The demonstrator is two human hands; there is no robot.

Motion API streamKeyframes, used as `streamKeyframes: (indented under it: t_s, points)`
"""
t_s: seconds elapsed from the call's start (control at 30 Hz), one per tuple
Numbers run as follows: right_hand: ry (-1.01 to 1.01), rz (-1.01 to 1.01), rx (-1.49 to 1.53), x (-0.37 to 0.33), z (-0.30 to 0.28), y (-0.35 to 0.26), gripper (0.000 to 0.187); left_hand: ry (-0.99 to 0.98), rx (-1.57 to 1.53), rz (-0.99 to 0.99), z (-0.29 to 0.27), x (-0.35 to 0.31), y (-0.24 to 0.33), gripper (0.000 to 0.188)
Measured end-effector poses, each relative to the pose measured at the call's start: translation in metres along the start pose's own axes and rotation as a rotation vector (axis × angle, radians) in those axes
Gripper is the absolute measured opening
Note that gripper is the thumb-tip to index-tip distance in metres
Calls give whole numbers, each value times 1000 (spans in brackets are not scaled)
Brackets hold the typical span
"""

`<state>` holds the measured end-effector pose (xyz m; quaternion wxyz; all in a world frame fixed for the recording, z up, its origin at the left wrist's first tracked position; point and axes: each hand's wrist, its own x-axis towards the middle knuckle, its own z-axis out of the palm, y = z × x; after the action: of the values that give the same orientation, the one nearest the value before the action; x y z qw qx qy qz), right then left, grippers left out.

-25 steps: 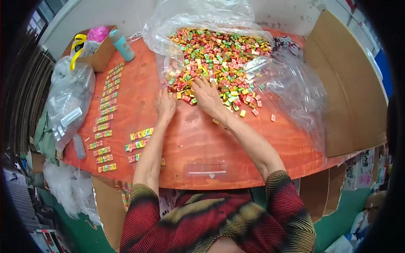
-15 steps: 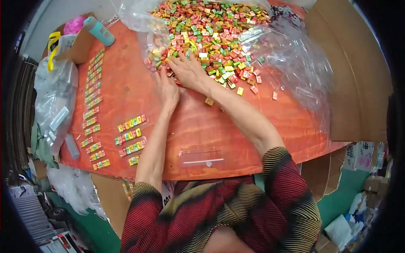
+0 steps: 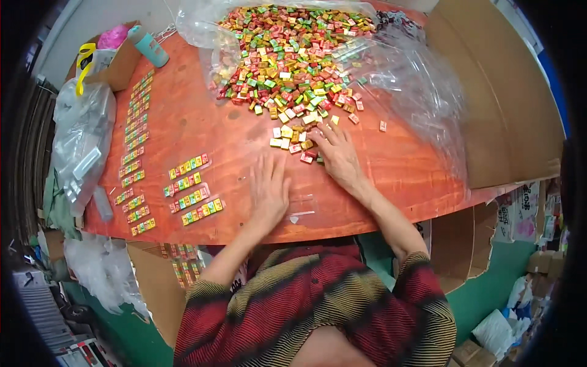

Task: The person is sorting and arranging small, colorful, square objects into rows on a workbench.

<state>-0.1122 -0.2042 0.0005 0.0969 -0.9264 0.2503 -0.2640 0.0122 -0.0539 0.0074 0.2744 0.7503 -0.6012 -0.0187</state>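
The right hand (image 3: 340, 158), fingers slightly apart, touches the right side of a loose cluster of small wrapped pieces (image 3: 286, 132). The left hand (image 3: 269, 188) rests palm down, fingers extended, on the red table (image 3: 403, 177). The main heap (image 3: 293, 55) lies far, short rows (image 3: 189, 197) left.

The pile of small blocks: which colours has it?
The pile mixes red, pink, yellow, green and gold; head view.

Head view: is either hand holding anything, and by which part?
Left hand: nothing visible, palm down. Right hand: fingertips at the small blocks; whether any is pinched cannot be told.
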Motion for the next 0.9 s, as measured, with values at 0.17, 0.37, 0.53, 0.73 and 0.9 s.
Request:
streamKeyframes:
  t_s: [0.17,0.37,0.53,0.73,0.9]
  points:
    - [44,78,241,-23,-3,-35,21,-172,110,7,4,-44,9,43]
    - [78,73,163,11,19,-49,16,83,37,-15,9,-9,-3,41]
    - [114,45,25,30,46,-44,10,209,-24,-77,20,50,-35,28]
    - [57,-18,74,14,34,-35,12,138,-139,18,20,46,-38,19]
    - [89,138,253,-9,4,-21,19,77,-218,77,24,38,-37,23]
